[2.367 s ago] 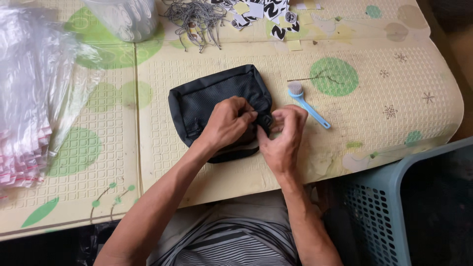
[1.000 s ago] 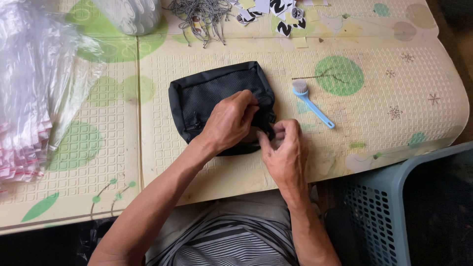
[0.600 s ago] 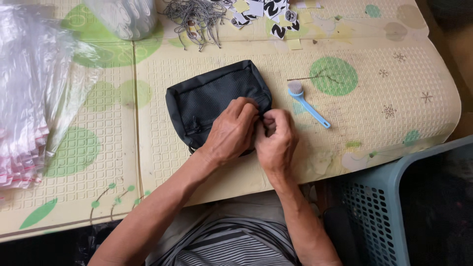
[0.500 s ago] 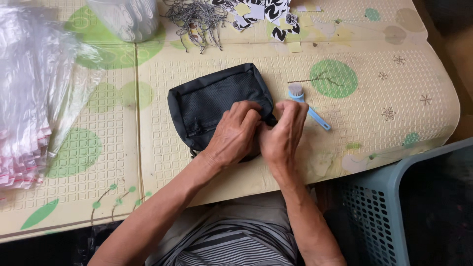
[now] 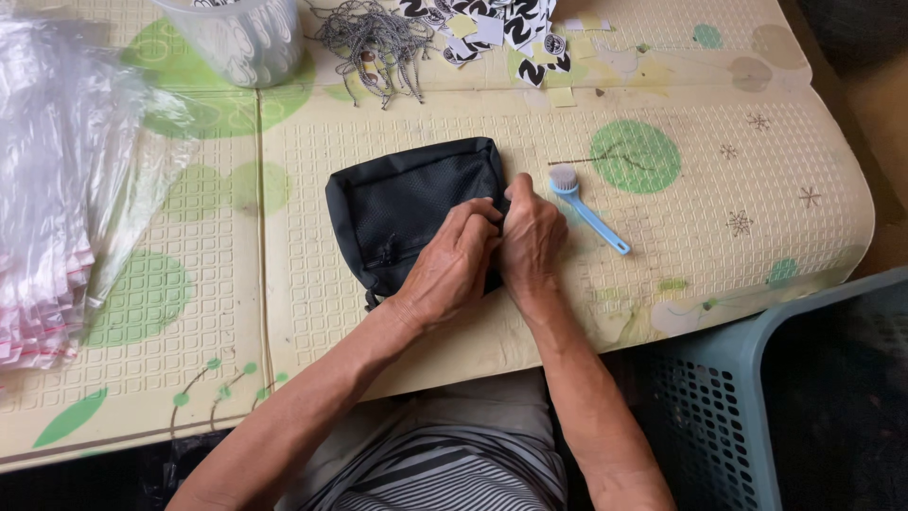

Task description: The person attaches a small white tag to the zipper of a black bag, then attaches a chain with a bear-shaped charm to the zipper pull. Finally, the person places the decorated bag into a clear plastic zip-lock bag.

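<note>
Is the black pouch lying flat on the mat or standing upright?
Flat: the black pouch lies on the mat, its mesh face up, under both hands.

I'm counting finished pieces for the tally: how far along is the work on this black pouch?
Not finished. The black pouch lies flat on the mat, and both the left hand and right hand pinch at its right edge; what they grip is hidden. The blue brush lies untouched beside it. The clear plastic bags sit stacked at the left, and the pouch is not in one.
</note>
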